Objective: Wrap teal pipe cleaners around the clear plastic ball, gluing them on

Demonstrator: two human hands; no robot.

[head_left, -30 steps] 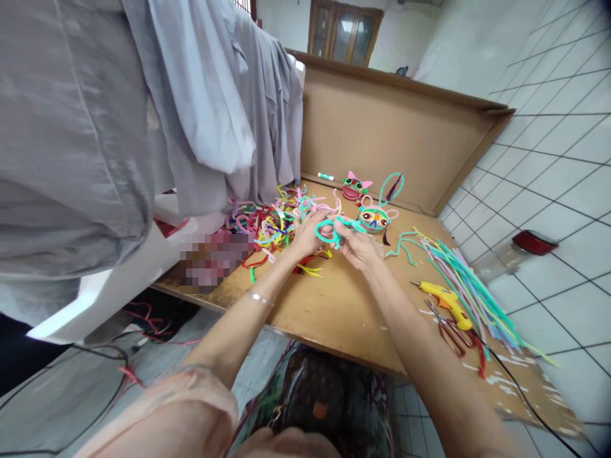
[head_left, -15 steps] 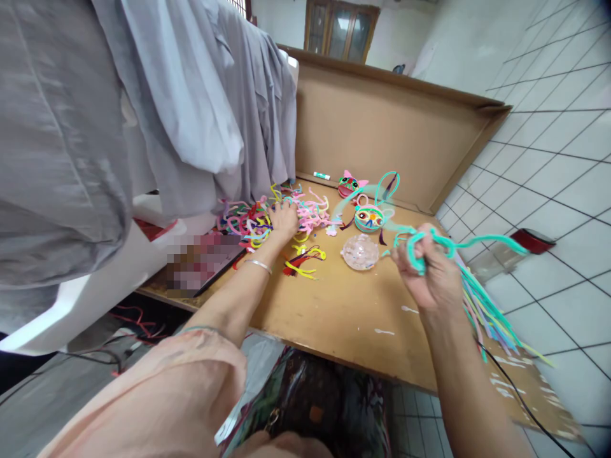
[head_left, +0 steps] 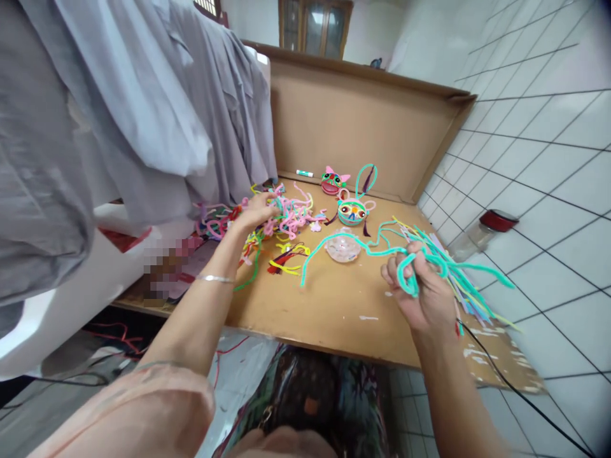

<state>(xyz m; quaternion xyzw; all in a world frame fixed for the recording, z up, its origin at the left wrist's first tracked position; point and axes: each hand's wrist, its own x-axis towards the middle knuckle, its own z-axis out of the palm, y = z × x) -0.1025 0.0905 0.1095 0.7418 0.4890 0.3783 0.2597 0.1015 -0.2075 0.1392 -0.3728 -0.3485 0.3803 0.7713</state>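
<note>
My right hand is closed around turquoise pipe cleaners, bent into loops at the fingers. Loose ends stick out to both sides, one arching left over a clear round container. Over at the left, my left hand rests on a tangled heap of bent pipe cleaners, mostly pink, its fingers stretched out and partly sunk among the strands. Yellow pieces with a dark red tassel lie just in front of the heap. Behind the container stands a turquoise animal-face ornament with pink loop ears.
A pink-eared face ornament and a glue stick are near the cardboard panel. Straight pipe cleaners lie at right, beside a red-lidded jar and a tiled wall. Grey cloth hangs at left.
The view has shifted right. My left hand has turned, fingers now pointing right across the heap. A turquoise strand from my right hand now arches over the container.
</note>
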